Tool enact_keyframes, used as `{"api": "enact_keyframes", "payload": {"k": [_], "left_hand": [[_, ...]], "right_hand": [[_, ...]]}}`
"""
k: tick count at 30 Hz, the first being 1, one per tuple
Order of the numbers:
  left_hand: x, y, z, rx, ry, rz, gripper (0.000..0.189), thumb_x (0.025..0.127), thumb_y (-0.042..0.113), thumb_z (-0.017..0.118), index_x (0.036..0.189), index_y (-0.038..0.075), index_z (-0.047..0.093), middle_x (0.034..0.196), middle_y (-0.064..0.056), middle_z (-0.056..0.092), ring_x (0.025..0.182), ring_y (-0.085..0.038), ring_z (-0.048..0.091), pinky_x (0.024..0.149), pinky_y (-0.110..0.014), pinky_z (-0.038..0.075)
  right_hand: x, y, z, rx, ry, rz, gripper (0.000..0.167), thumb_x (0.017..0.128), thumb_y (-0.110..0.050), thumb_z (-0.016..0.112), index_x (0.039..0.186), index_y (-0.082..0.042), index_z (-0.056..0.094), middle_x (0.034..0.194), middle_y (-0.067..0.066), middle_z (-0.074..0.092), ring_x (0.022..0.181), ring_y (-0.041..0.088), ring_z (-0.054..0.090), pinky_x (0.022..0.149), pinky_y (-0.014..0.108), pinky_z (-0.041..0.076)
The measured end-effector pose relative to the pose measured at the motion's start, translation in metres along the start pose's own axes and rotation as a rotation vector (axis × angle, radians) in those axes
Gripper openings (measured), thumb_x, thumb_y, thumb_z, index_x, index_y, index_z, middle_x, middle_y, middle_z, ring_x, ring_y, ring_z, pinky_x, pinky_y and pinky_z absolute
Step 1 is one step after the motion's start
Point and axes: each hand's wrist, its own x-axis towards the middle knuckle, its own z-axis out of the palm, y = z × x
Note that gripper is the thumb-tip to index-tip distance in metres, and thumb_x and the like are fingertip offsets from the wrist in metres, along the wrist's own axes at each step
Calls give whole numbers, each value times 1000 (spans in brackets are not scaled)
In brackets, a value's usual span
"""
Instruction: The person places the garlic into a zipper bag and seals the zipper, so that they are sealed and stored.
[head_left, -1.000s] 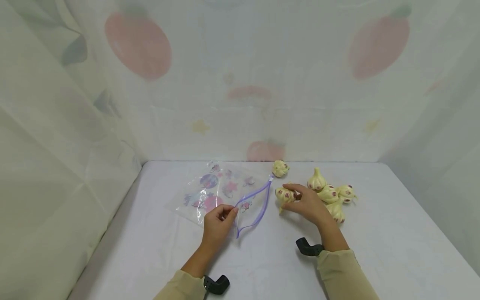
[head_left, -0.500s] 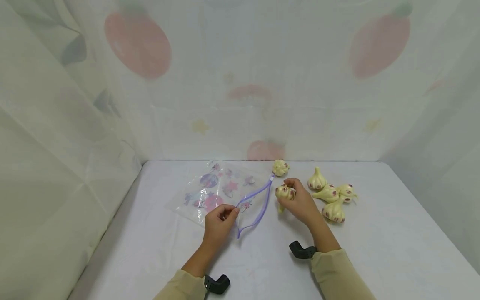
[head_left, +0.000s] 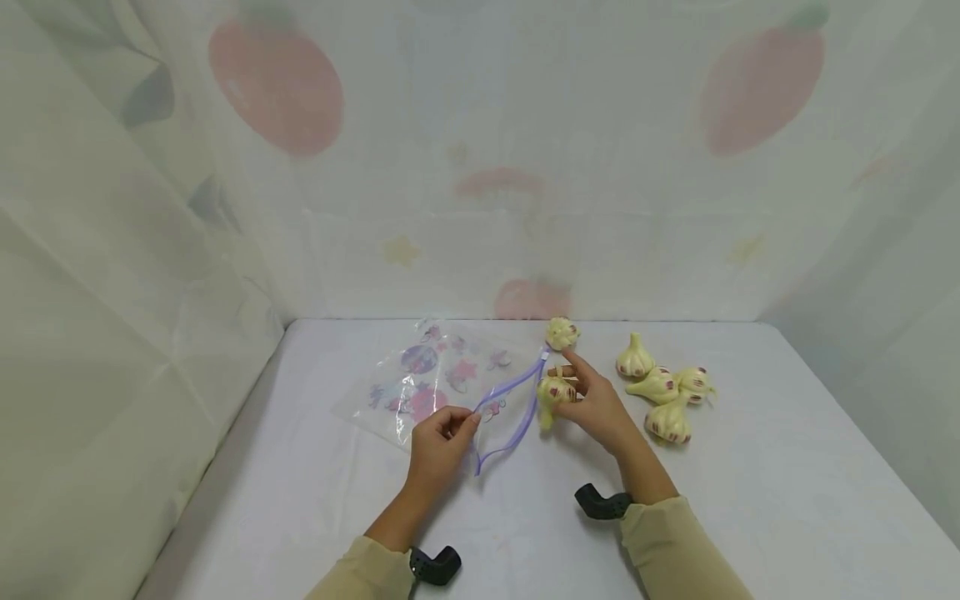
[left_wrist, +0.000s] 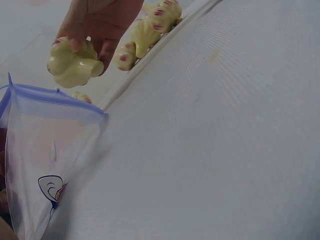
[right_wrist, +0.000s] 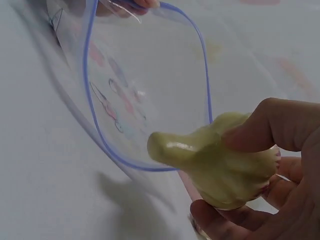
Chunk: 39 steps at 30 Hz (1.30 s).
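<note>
My left hand pinches the purple-edged rim of a clear zip bag printed with pink and purple pictures. The bag's mouth gapes toward the right, as the right wrist view shows. Between thumb and fingers, my right hand holds a garlic bulb with purple patches. Its stem points at the bag's opening, right at the purple rim. Behind that hand, a single garlic bulb lies by the bag's far corner.
Several more garlic bulbs lie in a group on the white tabletop, to the right of my right hand. Pale printed curtains stand behind the table and at both sides.
My right hand has moved left with the garlic bulb, from the group's side to the bag's mouth. The left hand keeps its pinch on the rim and has hardly moved.
</note>
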Motion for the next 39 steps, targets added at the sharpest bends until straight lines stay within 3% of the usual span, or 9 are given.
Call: {"api": "enact_keyframes", "payload": {"k": [4, 8, 13, 16, 19, 23, 27, 34, 39], "left_hand": [[0, 0, 1, -9, 4, 9, 4, 85, 2, 74, 82, -1, 71, 64, -6, 61, 59, -8, 50, 50, -16, 39], [0, 0, 1, -20, 5, 11, 5, 84, 1, 74, 82, -1, 71, 63, -5, 61, 58, -6, 50, 50, -16, 39], [0, 0, 2, -20, -1, 2, 6, 85, 3, 75, 83, -1, 71, 63, -4, 59, 58, -4, 49, 50, -16, 38], [0, 0, 2, -18, -1, 4, 5, 85, 2, 74, 83, -2, 71, 62, -4, 60, 58, -4, 49, 50, -16, 38], [0, 0, 2, -12, 5, 6, 4, 85, 2, 74, 83, 0, 72, 62, -3, 60, 58, -4, 49, 50, -16, 38], [0, -1, 2, -6, 11, 5, 4, 85, 4, 75, 82, 2, 72, 63, -2, 60, 58, -3, 49, 50, -16, 38], [0, 0, 3, -10, 10, 6, 4, 85, 3, 75, 82, 2, 72, 62, -3, 60, 58, -4, 49, 50, -16, 38], [-1, 2, 3, 7, 4, 3, 4, 85, 2, 75, 81, 3, 72, 63, -3, 60, 59, -5, 49, 50, -16, 38], [-2, 5, 3, 17, -12, 14, 6, 85, 5, 74, 81, 1, 72, 64, -3, 61, 60, -5, 49, 52, -16, 38]], "right_hand": [[-1, -3, 8, 33, -7, 24, 88, 74, 3, 72, 152, -19, 37, 134, 14, 50, 119, 32, 53, 79, 27, 51], [-1, -3, 17, -1, 7, 57, 67, 75, -3, 75, 137, -18, 54, 134, 10, 48, 121, 32, 49, 83, 31, 49], [-3, -2, 23, -12, 1, 72, 47, 75, -7, 76, 118, -17, 59, 120, 9, 55, 103, 25, 54, 77, 30, 49], [-3, -1, 24, -16, -24, 34, 48, 76, -12, 81, 118, -15, 57, 112, 10, 57, 95, 22, 54, 77, 29, 50], [-2, 0, 25, -56, -21, -20, 56, 75, -21, 86, 122, -17, 56, 118, 8, 59, 97, 22, 53, 79, 31, 51], [-3, -1, 27, -187, 18, -56, 67, 75, -35, 86, 133, -26, 55, 133, 1, 59, 100, 22, 55, 74, 33, 50], [-4, 0, 33, -316, 36, -54, 70, 74, -45, 84, 136, -29, 57, 132, -2, 62, 88, 16, 59, 66, 28, 50], [-6, 4, 43, -477, 91, -152, 62, 71, -43, 87, 124, -24, 59, 118, -1, 67, 74, 16, 58, 67, 35, 51], [-6, 6, 50, -509, 105, -180, 57, 70, -31, 90, 113, -21, 54, 99, -3, 64, 61, 12, 45, 58, 29, 42]]}}
